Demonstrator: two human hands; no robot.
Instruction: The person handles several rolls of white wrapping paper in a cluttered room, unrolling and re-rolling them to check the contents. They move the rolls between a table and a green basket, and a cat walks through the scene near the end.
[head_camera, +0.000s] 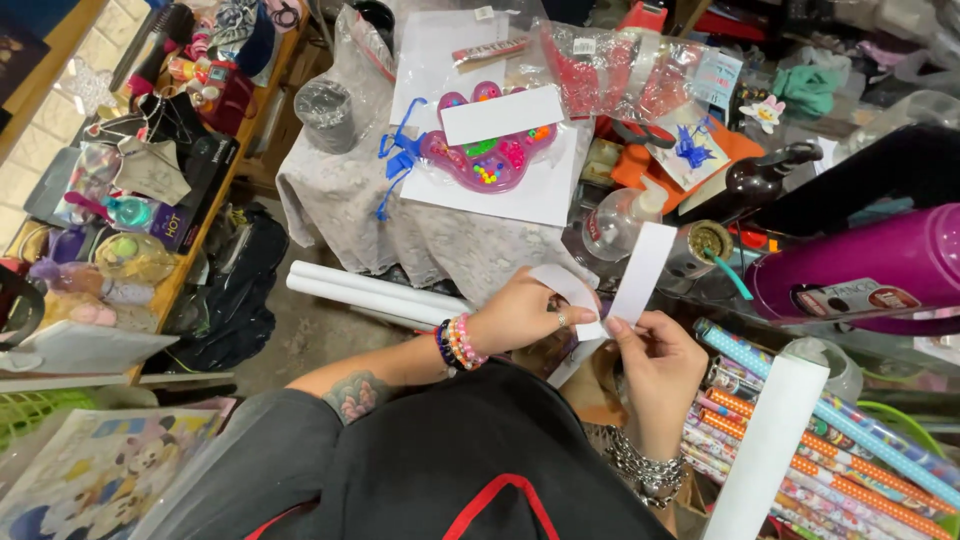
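My left hand (520, 315) and right hand (655, 360) both pinch a white paper strip (640, 272) above my lap — wrapping-paper rolls (800, 470) crowd my right, a pink bead box (488, 152) lies on the cluttered table (340, 200) ahead.

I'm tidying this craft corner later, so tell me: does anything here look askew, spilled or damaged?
Nothing looks spilled or broken. The white paper strip held between the left hand and right hand tilts, and its lower end curls. The pink bead box lies crooked on its white sheet. The surroundings are crowded.
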